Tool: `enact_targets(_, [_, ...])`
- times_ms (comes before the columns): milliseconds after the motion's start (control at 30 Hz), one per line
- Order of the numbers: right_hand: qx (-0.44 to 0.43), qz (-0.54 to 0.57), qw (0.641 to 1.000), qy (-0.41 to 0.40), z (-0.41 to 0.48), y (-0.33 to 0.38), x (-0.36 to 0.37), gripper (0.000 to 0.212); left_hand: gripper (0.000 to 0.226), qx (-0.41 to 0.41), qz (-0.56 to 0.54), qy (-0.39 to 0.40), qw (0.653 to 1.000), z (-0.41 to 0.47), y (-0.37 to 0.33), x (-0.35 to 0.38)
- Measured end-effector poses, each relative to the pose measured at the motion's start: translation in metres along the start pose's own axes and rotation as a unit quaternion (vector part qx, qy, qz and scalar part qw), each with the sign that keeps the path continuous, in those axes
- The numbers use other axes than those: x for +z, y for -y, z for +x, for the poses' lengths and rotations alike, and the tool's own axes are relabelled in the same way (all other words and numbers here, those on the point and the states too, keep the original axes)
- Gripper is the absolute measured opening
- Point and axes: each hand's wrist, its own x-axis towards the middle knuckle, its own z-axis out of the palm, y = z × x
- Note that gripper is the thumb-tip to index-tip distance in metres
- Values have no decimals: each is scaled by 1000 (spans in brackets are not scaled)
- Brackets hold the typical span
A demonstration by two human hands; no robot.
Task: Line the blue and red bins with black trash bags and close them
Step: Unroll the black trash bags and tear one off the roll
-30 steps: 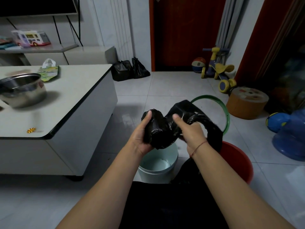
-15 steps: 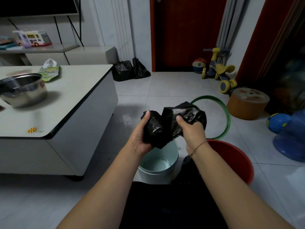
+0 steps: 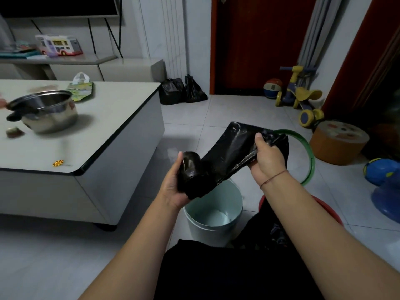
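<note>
Black, glossy plastic runs as a flat strip up and to the right from the roll of trash bags (image 3: 190, 172) gripped in the left hand (image 3: 173, 185); the right hand (image 3: 267, 158) pinches the sheet's crumpled far end closed-fisted. Below stand the pale blue bin (image 3: 216, 221), round and open, and the red bin (image 3: 331, 213).

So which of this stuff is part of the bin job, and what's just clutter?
Job:
roll of black bags in left hand
unrolled bag pulled by right hand
light blue bin
red bin

Clutter:
steel pot
toy bus
ride-on toy
green hoop
</note>
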Motion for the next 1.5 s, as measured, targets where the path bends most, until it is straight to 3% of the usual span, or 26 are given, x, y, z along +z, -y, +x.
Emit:
enact_targets(167, [1,-44,995,85,5,-3,43,13,72,7,-74,-9,997,-18,-6,-38])
enact_targets(367, [64,-29,983,169,1,-12,82,31,58,44,-84,-5,996,-36,-25,-68])
enact_targets(500, [131,5,977,168,3,-24,79,43,58,70,-51,-39,996,-55,-29,-107])
enact_targets(633, [207,-41,969,125,0,-62,52,29,57,78,-66,-95,990,-72,-13,-158])
enact_targets(733, [262,-86,958,81,4,-84,35,30,55,81,-98,-136,983,-85,3,-198])
enact_targets(833, [300,-137,940,86,11,-110,20,32,58,84,-127,-184,971,-94,15,-234])
enact_targets(1033, [366,-229,894,119,20,-164,-5,33,42,133,-30,-269,954,-76,15,-260])
enact_targets(1200, [374,-247,883,138,44,-195,-15,29,58,150,99,-291,940,-32,-4,-275])
enact_targets(1267, [381,-242,881,139,55,-203,-20,28,53,157,154,-300,928,-11,-10,-284])
enact_targets(1333, [391,-234,879,140,65,-210,-27,27,51,159,225,-326,904,11,-13,-296])
enact_targets(1500, [423,-217,870,132,82,-225,-51,20,71,127,446,-412,784,57,-10,-331])
